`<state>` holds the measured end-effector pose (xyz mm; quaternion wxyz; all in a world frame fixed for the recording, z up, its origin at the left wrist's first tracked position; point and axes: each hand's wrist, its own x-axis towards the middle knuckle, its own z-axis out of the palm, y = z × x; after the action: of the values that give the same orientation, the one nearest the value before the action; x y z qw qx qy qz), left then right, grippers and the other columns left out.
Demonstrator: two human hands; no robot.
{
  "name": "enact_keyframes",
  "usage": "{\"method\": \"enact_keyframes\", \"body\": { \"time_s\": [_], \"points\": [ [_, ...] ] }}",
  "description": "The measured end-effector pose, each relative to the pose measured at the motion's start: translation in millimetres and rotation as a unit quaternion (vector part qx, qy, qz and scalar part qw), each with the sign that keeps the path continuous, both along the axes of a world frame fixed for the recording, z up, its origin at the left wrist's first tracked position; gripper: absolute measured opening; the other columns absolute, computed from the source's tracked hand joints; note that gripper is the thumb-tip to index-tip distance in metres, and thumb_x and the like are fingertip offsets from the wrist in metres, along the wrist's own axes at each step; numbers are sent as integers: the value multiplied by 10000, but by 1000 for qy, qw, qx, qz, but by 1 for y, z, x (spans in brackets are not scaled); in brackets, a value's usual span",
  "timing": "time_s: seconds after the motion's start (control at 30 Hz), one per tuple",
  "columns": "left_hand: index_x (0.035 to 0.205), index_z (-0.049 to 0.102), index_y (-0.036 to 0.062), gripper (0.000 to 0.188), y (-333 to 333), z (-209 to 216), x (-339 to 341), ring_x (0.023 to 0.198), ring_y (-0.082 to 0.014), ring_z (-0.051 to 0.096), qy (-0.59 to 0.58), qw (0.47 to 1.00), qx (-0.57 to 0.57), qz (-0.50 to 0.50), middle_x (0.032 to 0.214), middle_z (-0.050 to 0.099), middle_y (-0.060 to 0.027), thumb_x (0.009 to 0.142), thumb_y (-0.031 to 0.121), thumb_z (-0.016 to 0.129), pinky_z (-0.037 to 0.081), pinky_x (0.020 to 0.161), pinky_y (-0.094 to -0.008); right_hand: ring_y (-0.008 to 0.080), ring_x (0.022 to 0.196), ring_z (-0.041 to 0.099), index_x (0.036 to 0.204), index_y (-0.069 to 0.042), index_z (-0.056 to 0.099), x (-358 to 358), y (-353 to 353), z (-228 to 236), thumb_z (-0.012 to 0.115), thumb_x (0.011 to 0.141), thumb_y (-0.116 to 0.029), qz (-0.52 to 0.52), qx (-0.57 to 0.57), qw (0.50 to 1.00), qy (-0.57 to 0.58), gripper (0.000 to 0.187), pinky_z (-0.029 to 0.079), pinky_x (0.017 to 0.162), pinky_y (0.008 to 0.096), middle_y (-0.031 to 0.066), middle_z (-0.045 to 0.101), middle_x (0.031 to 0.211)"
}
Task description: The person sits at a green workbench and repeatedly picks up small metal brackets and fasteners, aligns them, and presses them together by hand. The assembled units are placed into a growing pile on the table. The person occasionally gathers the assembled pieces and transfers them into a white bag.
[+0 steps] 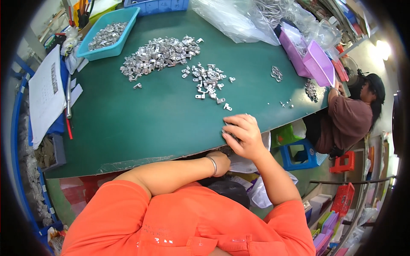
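My right hand [243, 135] is over the front edge of the green table, its fingers curled inward. Small greyish bits show under the fingertips, too hidden to name. Just below the edge, my left hand [221, 163], with a metal bangle [212, 166] at the wrist, is held close to my body; its fingers are mostly hidden. Beyond the right hand lies a loose group of small bent metal brackets [208, 81], one single bracket [227, 107] being nearest to it. Farther back spreads a larger heap of like brackets [160, 55].
A turquoise basket [81, 50] of metal parts stands at the back left. Purple baskets [318, 64], plastic bags [232, 21] and a small pile of metal rings [276, 74] lie right. Papers [46, 94] are at the left. A person in brown [350, 117] works at the right end.
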<state>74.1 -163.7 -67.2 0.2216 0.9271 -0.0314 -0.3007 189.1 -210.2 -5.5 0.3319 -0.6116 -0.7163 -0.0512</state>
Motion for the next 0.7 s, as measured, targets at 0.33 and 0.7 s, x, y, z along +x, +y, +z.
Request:
{"method": "enact_keyframes", "body": {
  "time_s": [0.33,0.7],
  "points": [
    [894,710,15,463,-3,-12,-5,912,-342,646,-42,998,-48,12,922,682,-184,942,400,457,481,829,-426,309,985,594,843,-19,660,3,-70,-19,633,665,38,-20,13,999,24,190,464,899,413,129,663,1027],
    [1020,718,77,280,-4,-10,-1,992,-265,655,-52,996,20,-75,1076,684,-110,847,170,519,501,824,-388,388,1212,455,1266,17,486,31,1,16,724,740,-188,-84,-73,990,81,613,385,999,433,252,445,1322]
  ]
}}
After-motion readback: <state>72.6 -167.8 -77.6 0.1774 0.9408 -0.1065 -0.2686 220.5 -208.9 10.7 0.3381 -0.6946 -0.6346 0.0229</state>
